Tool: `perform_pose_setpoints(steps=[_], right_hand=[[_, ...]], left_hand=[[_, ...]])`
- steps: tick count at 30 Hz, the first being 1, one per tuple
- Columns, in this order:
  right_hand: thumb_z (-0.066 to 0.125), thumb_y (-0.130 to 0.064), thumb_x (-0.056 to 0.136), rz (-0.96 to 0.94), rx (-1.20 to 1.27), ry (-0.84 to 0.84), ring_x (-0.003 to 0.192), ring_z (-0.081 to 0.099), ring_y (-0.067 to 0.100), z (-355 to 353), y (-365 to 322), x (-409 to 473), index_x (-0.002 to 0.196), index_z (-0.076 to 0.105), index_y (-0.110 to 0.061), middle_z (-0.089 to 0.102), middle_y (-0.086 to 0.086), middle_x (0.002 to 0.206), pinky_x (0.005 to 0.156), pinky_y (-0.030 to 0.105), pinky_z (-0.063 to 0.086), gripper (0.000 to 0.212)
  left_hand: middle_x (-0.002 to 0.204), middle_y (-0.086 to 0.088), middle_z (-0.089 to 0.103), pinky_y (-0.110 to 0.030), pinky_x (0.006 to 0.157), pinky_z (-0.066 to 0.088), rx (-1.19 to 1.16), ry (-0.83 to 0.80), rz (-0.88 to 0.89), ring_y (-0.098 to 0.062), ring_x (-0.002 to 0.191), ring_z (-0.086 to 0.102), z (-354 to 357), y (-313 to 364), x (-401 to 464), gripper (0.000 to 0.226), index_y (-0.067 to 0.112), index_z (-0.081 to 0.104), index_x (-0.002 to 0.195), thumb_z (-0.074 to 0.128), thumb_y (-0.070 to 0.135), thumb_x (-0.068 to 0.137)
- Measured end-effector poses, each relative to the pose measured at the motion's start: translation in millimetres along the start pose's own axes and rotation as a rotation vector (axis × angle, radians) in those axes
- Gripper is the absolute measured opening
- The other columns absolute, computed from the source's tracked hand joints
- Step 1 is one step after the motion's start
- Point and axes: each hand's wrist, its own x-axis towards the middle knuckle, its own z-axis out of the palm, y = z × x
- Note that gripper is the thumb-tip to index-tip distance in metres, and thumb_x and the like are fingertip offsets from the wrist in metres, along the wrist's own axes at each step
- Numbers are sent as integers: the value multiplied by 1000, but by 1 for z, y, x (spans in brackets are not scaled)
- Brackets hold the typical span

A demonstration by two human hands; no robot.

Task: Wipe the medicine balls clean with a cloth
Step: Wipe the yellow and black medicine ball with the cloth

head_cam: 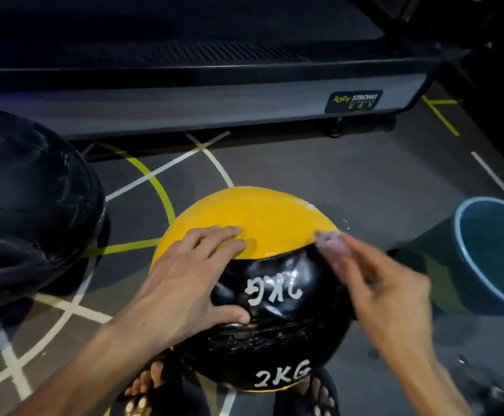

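Observation:
A medicine ball (262, 223), yellow on top and black below with "2KG" in white, sits on the floor in front of me. My left hand (190, 277) rests flat on its upper left side, fingers spread over the yellow and black seam. My right hand (376, 283) is blurred at the ball's upper right edge. Its fingers pinch a small pale cloth (327, 237) against the seam. A second, larger black medicine ball (31, 205) stands at the left, apart from both hands.
A blue bucket (466, 265) stands on the floor at the right, close to my right hand. A treadmill base (214, 97) runs across the back. My sandalled feet (145, 388) are under the ball. The dark floor has white and yellow lines.

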Motion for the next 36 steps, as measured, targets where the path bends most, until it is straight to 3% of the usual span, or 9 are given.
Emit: perform_pose_setpoints(steps=[6, 9, 12, 17, 21, 24, 27, 30, 36], right_hand=[[64, -32, 98, 369, -146, 24, 94, 73, 25, 5, 52, 2, 115, 76, -36, 77, -3, 99, 70, 22, 46, 21], [61, -28, 100, 334, -125, 55, 102, 71, 22, 22, 31, 17, 117, 74, -37, 74, -6, 108, 79, 22, 44, 23], [59, -19, 100, 152, -102, 15, 79, 67, 3, 34, 2, 22, 116, 73, -34, 74, -19, 110, 81, 25, 52, 26], [53, -2, 100, 13, -27, -65, 122, 54, -13, 27, 17, 0, 123, 69, -29, 61, -40, 123, 104, 5, 34, 40], [53, -25, 104, 387, -138, -11, 90, 70, 7, 12, 54, 1, 127, 68, -41, 67, -22, 122, 79, 16, 46, 31], [53, -15, 102, 277, -53, 48, 59, 51, -9, 26, 31, 2, 128, 68, -36, 65, -33, 119, 79, 25, 53, 36], [55, -8, 103, 68, 28, 23, 84, 57, -21, 39, -1, -3, 122, 69, -31, 65, -37, 115, 91, 16, 50, 33], [56, 3, 100, -97, 58, -12, 126, 55, -7, 41, -1, -12, 124, 68, -25, 65, -24, 129, 111, 20, 41, 39], [54, -15, 101, 390, -69, 33, 85, 66, -5, 17, 48, 18, 108, 72, -49, 75, -18, 106, 69, -2, 38, 40]], left_hand=[[163, 17, 29, -45, 104, 48, 19, 24, 10, -20, 145, 36, 9, 2, -10, 107, 40, 28, 158, 55, 91, 68], [163, 12, 34, -49, 102, 51, 41, 48, 12, -25, 144, 40, 12, 8, -11, 105, 36, 34, 158, 56, 88, 69], [161, 10, 37, -49, 99, 51, 61, 61, 12, -26, 141, 42, 14, 11, -15, 105, 35, 36, 156, 57, 87, 67], [161, 14, 36, -48, 100, 49, 26, 72, 7, -25, 140, 43, 16, 12, -20, 106, 38, 39, 155, 67, 85, 64], [161, 12, 36, -48, 96, 47, 34, 70, 2, -26, 139, 43, 20, 18, -24, 106, 37, 39, 154, 69, 84, 63], [160, 10, 37, -47, 95, 45, 54, 80, 3, -27, 136, 43, 21, 20, -25, 107, 35, 41, 153, 69, 84, 61], [159, 10, 38, -44, 101, 36, 56, 75, -2, -27, 135, 43, 21, 18, -27, 108, 35, 42, 151, 71, 85, 59], [158, 11, 38, -43, 102, 34, 31, 74, 1, -26, 134, 42, 22, 16, -31, 107, 37, 42, 150, 69, 89, 61], [158, 11, 37, -41, 107, 25, 35, 91, 38, -26, 136, 40, 27, 25, -27, 104, 36, 45, 150, 69, 88, 63]])
